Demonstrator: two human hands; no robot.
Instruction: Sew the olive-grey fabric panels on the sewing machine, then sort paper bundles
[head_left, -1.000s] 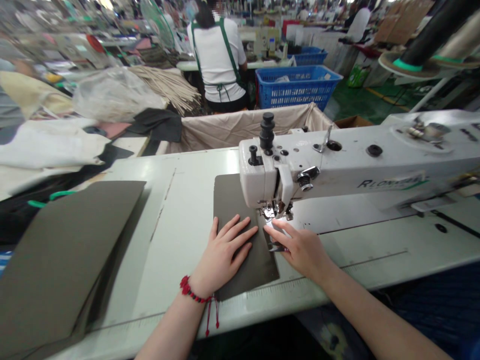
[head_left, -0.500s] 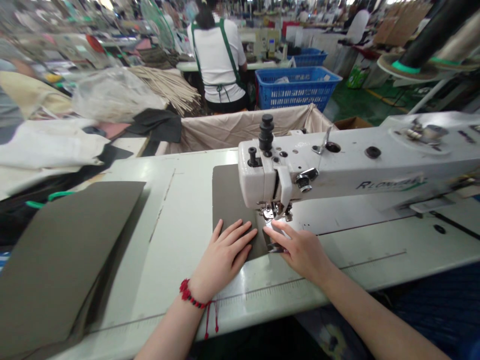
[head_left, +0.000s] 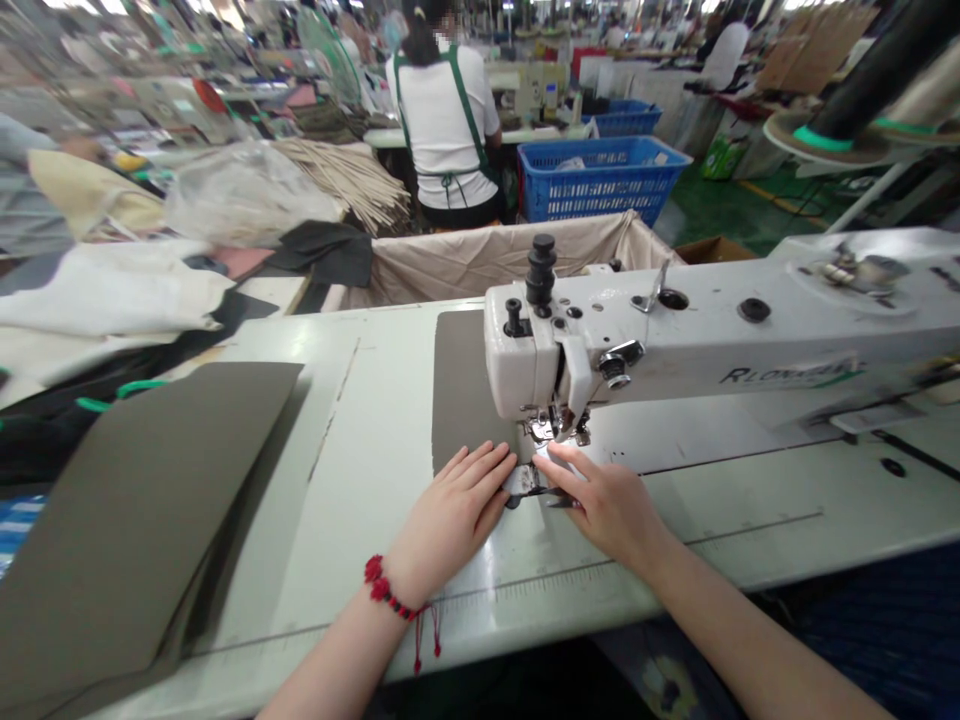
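Observation:
A grey-brown sheet of material [head_left: 459, 375] lies flat under the head of a white sewing machine [head_left: 675, 340], which hides its right part. My left hand [head_left: 457, 505] rests on the sheet's near end, palm down, fingers stretched out and side by side. Just right of it, my right hand [head_left: 607, 505] lies by the presser foot [head_left: 551, 428], its index and middle fingers extended toward the foot and the metal plate in front of it. Its thumb is mostly hidden below the palm.
A stack of similar grey-brown sheets [head_left: 142, 500] lies at the left of the pale table [head_left: 300, 540]. Behind the table stands a cloth-lined bin [head_left: 450, 265], and beyond it a blue basket [head_left: 600, 175]. A co-worker [head_left: 446, 120] in a white shirt sits with back turned.
The sheet has slid away from me under the machine head, and its near edge now lies at my left fingers. My left fingers are closer together. The right hand has hardly moved.

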